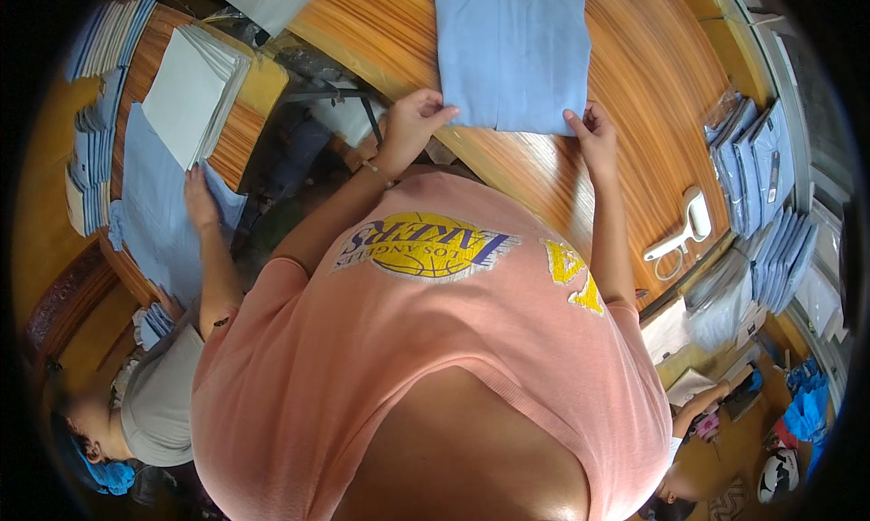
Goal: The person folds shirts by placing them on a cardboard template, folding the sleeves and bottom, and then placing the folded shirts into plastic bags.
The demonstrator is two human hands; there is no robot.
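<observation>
- wooden desk (634,95), striped grain, curves across the top of the view
- folded light blue garment (512,50) lies flat on the desk, ahead of the wearer's chest
- co-worker at left in a grey top, one hand (199,199) flat on a spread blue cloth (154,213) on a second desk (237,131)
- pile of folded pale sheets (195,91) above that cloth
- bagged blue garments (761,159) stood in a row at the right edge
- left hand (410,122) pinches the garment's near left corner, fingers curled on the hem
- right hand (594,131) pinches the near right corner, thumb on top
- white handheld scanner (684,231) lies on the desk, right of the right hand, apart from it
</observation>
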